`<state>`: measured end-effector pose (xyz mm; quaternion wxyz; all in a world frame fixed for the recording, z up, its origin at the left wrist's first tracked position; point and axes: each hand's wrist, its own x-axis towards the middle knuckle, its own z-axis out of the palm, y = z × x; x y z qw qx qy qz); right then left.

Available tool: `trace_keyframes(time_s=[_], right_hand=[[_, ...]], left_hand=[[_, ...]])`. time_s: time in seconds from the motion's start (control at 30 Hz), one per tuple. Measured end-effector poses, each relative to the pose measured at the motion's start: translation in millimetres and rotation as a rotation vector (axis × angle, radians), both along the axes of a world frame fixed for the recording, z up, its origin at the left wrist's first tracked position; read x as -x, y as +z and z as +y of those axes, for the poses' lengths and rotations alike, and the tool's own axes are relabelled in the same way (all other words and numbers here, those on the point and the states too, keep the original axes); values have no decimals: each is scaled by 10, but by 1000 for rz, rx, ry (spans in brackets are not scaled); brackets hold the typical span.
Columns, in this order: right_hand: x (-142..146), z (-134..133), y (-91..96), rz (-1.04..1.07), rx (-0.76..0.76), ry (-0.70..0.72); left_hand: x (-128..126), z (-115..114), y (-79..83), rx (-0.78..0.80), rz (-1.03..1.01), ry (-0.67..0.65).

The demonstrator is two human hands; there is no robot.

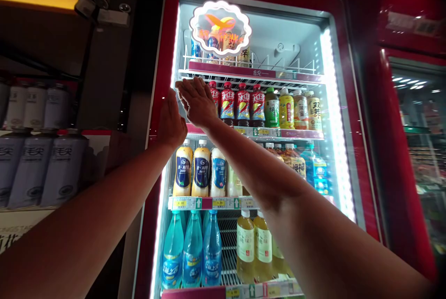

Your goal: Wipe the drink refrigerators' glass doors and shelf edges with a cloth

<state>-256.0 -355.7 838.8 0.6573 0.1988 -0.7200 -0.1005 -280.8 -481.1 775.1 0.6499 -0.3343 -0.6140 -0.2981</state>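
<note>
Both my arms reach up to a red drinks cooler (163, 57) with a lit interior. My left hand (171, 122) is raised at the cooler's left frame, fingers hidden behind my right hand. My right hand (195, 101) lies with fingers stretched out flat at the left end of the second shelf, just under the top shelf rail (251, 73). It holds nothing. Red-labelled dark bottles (242, 103) stand right beside it, then green and yellow tea bottles (292, 109).
Lower shelves hold yellow and white bottles (200, 171), blue bottles (191, 248) and pale yellow bottles (254, 243). A glowing sign (220, 29) hangs at the top. Grey bottles (35, 159) fill a shelf at left. Another red cooler (414, 127) stands at right.
</note>
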Motion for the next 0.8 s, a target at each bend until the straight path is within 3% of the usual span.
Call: trace_keyframes(time_s=[0.17, 0.37, 0.53, 0.7, 0.8], right_hand=[[-66, 137, -23, -43, -153, -1], [-33, 225, 22, 29, 28, 27], [-87, 358, -73, -12, -120, 34], [-129, 405, -143, 20, 17, 22], [-144, 438, -183, 23, -36, 24]], left_hand=[[14, 7, -7, -23, 20, 30], [43, 16, 3, 3, 25, 76], [92, 12, 14, 9, 68, 98], [80, 18, 20, 45, 70, 147], [76, 21, 22, 58, 66, 177]])
